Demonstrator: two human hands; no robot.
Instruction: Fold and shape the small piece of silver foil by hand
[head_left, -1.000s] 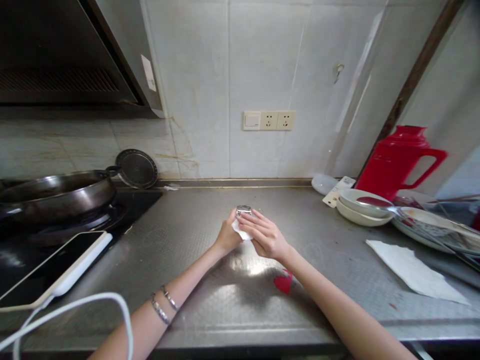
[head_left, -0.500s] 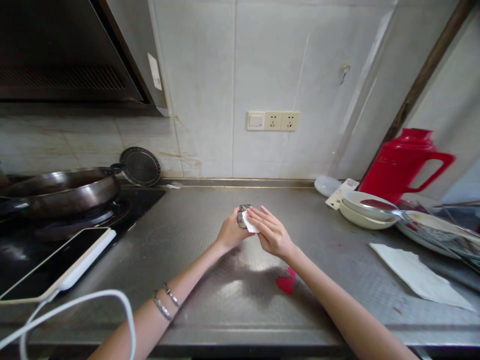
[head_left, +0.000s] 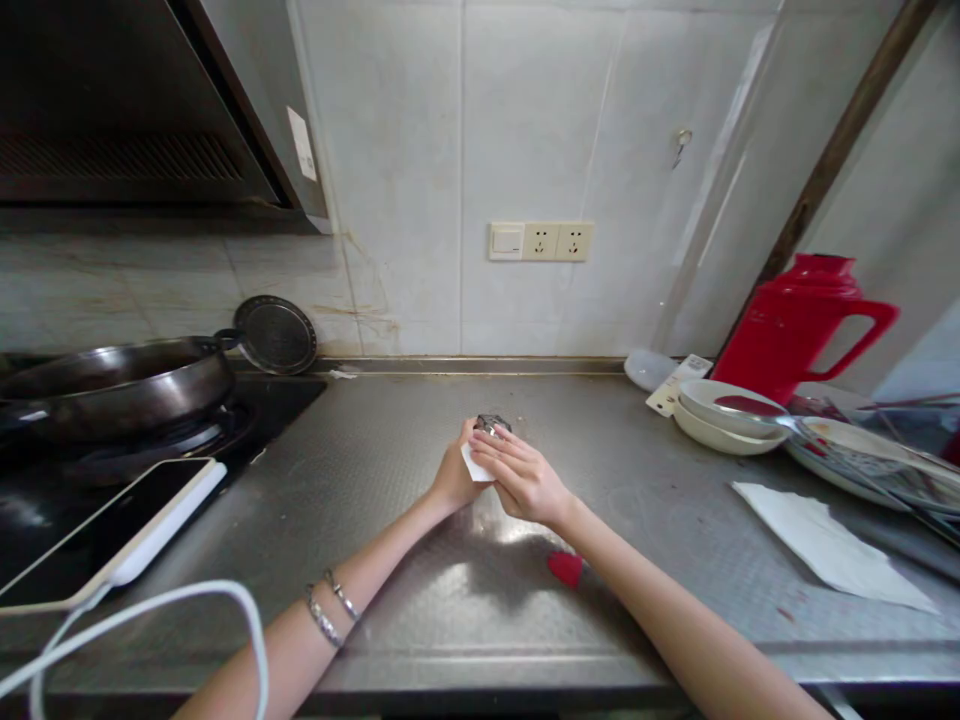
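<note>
Over the counter point(head_left: 390, 430), the left hand point(head_left: 452, 476) grips a small shiny object point(head_left: 491, 423) — apparently to steady it — while the right hand point(head_left: 527, 484), fingers together, holds white paper point(head_left: 476, 466) against it.

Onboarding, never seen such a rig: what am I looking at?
There is no machine: these are a person's two bare hands, filmed by one head-worn camera looking forward and down. The left hand grips a small shiny object, too covered to identify; the right hand holds a white piece against it. On the right of the metal counter are a white sheet, stacked bowls and a red flask. At left, a pan sits on the stove.
</note>
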